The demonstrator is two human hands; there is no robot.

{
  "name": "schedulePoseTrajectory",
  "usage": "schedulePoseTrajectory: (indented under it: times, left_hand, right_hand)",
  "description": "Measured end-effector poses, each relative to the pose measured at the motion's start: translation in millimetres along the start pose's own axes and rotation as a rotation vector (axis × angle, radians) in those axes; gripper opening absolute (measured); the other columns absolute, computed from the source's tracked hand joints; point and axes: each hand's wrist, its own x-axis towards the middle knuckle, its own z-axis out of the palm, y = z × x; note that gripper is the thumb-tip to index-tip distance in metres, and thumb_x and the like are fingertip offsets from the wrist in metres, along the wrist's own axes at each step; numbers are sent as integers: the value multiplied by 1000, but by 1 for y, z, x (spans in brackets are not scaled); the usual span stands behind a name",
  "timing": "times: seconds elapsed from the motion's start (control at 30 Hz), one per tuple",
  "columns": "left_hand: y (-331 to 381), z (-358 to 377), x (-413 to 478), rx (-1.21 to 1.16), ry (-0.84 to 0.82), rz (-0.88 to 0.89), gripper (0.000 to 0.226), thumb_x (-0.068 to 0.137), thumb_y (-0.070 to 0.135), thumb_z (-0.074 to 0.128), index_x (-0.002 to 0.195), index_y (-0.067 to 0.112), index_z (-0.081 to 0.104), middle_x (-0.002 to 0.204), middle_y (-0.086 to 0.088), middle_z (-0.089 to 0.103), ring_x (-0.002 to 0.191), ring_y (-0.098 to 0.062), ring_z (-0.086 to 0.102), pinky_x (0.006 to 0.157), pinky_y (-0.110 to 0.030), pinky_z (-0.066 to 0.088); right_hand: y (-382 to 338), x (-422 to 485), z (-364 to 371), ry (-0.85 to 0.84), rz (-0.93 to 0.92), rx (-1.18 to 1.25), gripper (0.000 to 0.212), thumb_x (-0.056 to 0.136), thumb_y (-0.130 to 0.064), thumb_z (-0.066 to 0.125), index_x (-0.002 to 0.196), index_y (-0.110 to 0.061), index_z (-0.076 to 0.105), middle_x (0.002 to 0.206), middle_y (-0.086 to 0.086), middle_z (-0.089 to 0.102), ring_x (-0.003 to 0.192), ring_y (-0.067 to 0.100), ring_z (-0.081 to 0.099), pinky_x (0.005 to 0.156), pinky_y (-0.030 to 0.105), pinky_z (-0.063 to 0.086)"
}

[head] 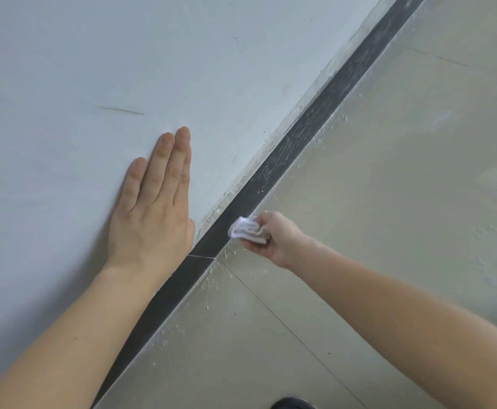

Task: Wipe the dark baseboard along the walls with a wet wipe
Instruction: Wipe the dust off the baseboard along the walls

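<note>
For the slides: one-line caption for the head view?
Right hand holds a folded wet wipe to the dark baseboard while the left hand rests flat on the wall.

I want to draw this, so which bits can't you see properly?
All in the head view:
- Fingertips of the right hand: hidden behind the folded wet wipe it grips.
- Palm of the left hand: pressed flat on the wall, facing away.
- Far end of the baseboard: cut off by the top edge.
- A dark shape: cut off by the bottom edge, so I cannot tell what it is.
</note>
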Motion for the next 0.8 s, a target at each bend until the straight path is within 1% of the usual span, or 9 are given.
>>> schedulePoseTrajectory:
  times: [0.13,0.2,0.27,0.37,0.47,0.53,0.6,0.7,0.8]
  left_hand:
    - [6,-2,1,16,-9,-21,85,78,15,38,150,-1,-4,158,-8,-13,145,-17,-13,117,-34,-8]
    - [6,-3,1,3,-26,-29,87,77,14,41,150,-1,-5,158,-7,-12,146,-16,-10,117,-33,-9]
    - [6,-4,1,-18,-39,-32,90,76,13,44,150,-1,-5,159,-7,-11,146,-17,-7,117,-33,-9]
    - [9,-6,2,-33,-55,-42,90,76,14,43,149,-2,-7,158,-8,-14,146,-18,-8,117,-34,-10]
    - [13,-8,3,-82,-65,-59,83,77,15,28,148,-3,-9,156,-9,-21,145,-19,-16,117,-35,-12]
    - [16,-9,4,-131,-67,-77,80,76,17,20,148,-4,-8,155,-9,-22,144,-20,-18,117,-35,-12]
    - [20,-9,5,-170,-63,-97,78,76,15,19,148,-5,-5,156,-10,-19,143,-22,-20,118,-36,-12]
    - [28,-8,9,-185,-81,-121,81,74,4,34,147,-7,0,157,-17,-9,143,-27,-19,118,-38,-11]
    - [35,-12,22,-170,-93,-70,86,77,10,46,149,-3,-1,157,-19,-6,144,-29,-14,117,-39,-12]
  right_hand:
    - [64,6,19,-45,156,-156,15,87,3,50,98,-1,59,96,17,64,65,24,65,54,29,59]
    - [75,15,26,-30,156,-152,22,86,1,53,107,-2,60,104,18,66,67,24,67,60,31,59]
    - [68,21,31,-34,116,-126,14,89,0,53,99,-5,61,100,15,65,70,22,66,71,33,59]
    - [42,27,31,10,50,-85,12,92,-1,51,101,-3,58,92,14,61,73,22,63,70,33,60]
    - [13,30,22,30,-67,-118,38,91,-1,47,129,2,48,116,18,56,80,20,58,73,31,58]
    - [-13,31,12,64,-132,-107,44,92,0,46,135,3,43,131,22,52,83,21,58,73,31,58]
    - [-43,30,1,102,-193,-90,42,91,1,47,133,3,46,128,22,55,87,24,60,70,31,59]
    - [-82,25,-15,191,-244,22,26,88,5,53,113,5,61,96,20,66,70,25,66,64,32,60]
    - [-104,16,-29,185,-357,137,18,85,5,53,97,0,65,93,15,65,70,25,67,75,34,60]
